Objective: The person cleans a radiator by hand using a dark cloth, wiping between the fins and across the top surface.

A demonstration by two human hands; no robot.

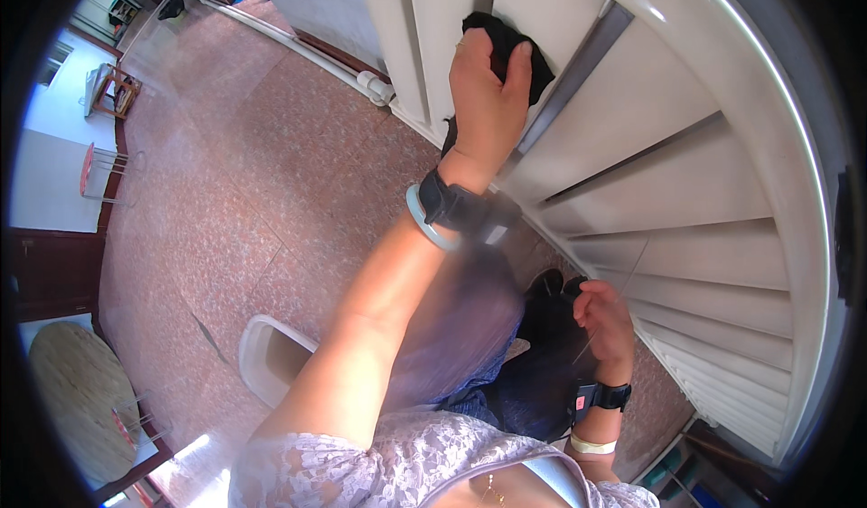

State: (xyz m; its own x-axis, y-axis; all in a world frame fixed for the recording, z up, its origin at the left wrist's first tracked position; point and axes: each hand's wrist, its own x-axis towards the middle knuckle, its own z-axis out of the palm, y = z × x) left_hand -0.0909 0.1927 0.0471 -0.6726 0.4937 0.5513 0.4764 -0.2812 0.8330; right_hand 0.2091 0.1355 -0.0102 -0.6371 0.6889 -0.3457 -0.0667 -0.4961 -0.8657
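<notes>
My left hand (489, 98) grips a black cloth (538, 68) and presses it against the slats of a white column radiator (650, 95). The thumb and fingers are spread over the bunched cloth; a dark edge of it shows beside the wrist. My right hand (605, 318) is lower, over my knees and close to the radiator's lower columns. Its fingers are curled around what looks like a thin rod or wire (637, 259), which sticks out above and below the hand; the grip itself is partly hidden.
A white plastic bin (261, 355) stands on the speckled floor (237, 189) beside my left arm. A white pipe (271, 32) runs along the wall base into the radiator. Farther off are a round table (81, 393), a red-topped stool (88, 169) and a wooden chair (115, 95).
</notes>
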